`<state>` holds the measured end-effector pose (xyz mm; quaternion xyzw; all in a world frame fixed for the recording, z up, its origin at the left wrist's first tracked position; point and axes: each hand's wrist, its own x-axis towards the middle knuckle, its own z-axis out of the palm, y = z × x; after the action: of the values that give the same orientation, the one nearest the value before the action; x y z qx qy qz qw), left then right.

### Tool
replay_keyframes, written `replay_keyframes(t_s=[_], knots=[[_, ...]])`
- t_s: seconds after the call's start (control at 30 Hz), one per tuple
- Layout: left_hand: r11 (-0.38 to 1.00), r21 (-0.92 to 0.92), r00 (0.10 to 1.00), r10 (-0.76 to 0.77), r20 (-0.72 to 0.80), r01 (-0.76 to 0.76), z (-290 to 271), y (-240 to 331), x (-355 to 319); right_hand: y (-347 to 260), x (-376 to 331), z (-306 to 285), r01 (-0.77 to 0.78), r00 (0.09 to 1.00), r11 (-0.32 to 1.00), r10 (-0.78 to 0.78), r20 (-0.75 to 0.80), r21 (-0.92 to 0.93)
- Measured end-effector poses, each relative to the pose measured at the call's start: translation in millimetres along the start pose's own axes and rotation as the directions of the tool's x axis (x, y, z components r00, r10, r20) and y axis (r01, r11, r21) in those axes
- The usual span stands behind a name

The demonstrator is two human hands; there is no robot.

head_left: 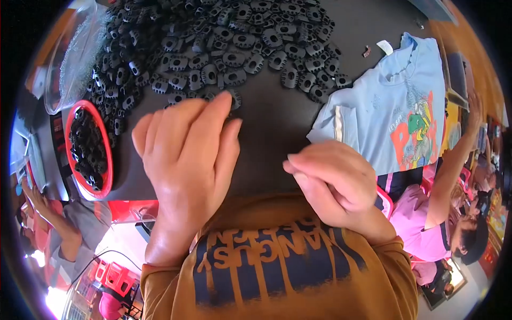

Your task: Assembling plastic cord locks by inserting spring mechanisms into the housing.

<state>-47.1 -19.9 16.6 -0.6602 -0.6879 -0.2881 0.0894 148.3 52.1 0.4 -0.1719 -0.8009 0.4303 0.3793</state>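
My left hand [186, 144] hovers at the near side of a heap of black toothed plastic pieces [234, 40], many with an oval hole. Its forefinger and thumb stretch forward, apart from each other. The other fingers bend downward and their tips are hidden. One black piece [236, 100] lies just beyond the forefinger tip. My right hand [338, 181] is closed, its thumb against the curled forefinger; whatever is inside, if anything, does not show. Beside it on the right lies a light blue T-shirt [368, 128] with a colourful print.
A red-rimmed oval basket [109, 160] of small black parts stands on the left. Behind it lies a clear plastic bag [74, 61]. The dark table [266, 133] reaches my body. People sit on both sides, one in a pink shirt [413, 213] at the right.
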Motion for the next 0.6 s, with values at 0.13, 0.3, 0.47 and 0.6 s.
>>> replay_keyframes(t_s=[0.13, 0.3, 0.47, 0.6], knots=[[0.996, 0.088, 0.986, -0.034, 0.161, 0.020, 9.3, -2.0, 6.0, 7.7, -1.0, 9.2, 0.030, 0.999, 0.999, -0.031, -0.026, -0.028], [0.991, 0.131, 0.990, -0.005, 0.138, -0.013, 11.9, -2.1, 7.2, 10.1, -0.8, 11.9, 0.065, 0.997, 0.997, -0.067, -0.044, -0.045], [0.998, 0.049, 0.991, 0.043, 0.124, -0.049, 12.2, 1.6, 10.9, 8.5, -2.7, 5.6, 0.024, 0.999, 1.000, -0.024, -0.034, 0.007], [0.998, -0.035, 0.993, 0.060, 0.097, -0.057, 12.4, 13.3, 8.8, 9.6, -0.5, 7.5, -0.020, 0.991, 0.999, 0.016, -0.134, -0.026]])
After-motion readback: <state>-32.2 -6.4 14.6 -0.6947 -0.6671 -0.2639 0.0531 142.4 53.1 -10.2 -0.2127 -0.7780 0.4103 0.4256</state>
